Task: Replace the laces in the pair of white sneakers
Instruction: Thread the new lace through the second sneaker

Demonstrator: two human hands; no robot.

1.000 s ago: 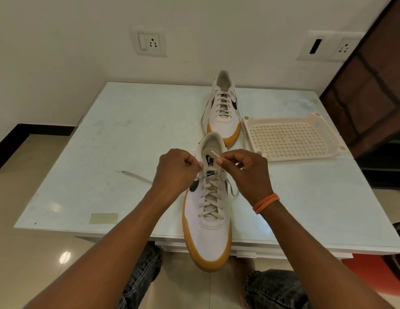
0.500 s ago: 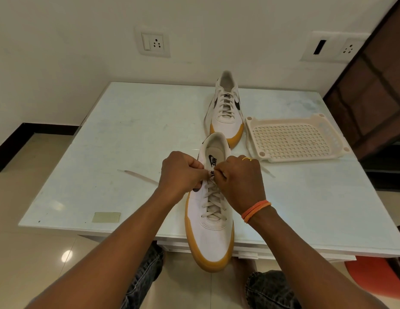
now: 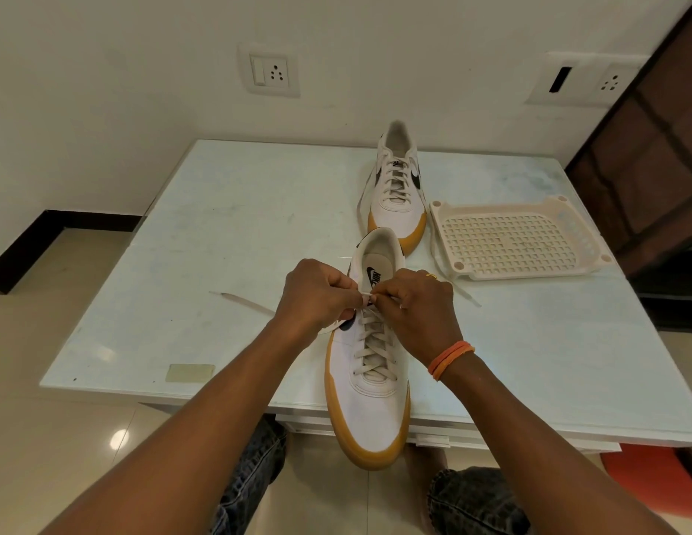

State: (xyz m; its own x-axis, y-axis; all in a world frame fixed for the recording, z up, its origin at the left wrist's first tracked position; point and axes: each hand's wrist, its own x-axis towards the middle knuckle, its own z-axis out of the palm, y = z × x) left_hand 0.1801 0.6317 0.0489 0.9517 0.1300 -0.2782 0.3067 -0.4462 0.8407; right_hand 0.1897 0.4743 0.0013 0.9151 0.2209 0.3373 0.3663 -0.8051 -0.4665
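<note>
Both hands, left hand (image 3: 317, 293) and right hand (image 3: 416, 303), pinch the soft, limp flat cream lace (image 3: 365, 296) in their fingers atop the white gum-soled sneaker (image 3: 369, 384) overhanging the counter's (image 3: 221, 225) near edge, best gripped near its stiff tips.

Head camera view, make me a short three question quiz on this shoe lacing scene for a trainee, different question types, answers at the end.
1. True or false: the far sneaker lies inside the perforated tray.
2. Multiple choice: where do the left hand and right hand pinch the lace of the near sneaker? A, at the toe; B, at the top eyelets by the tongue; C, under the sole.
3. Fill in: the near sneaker's toe overhangs the front edge of the ______.

Key: 1 false, it stands beside the tray on the table. 2 B. 3 table.
</note>
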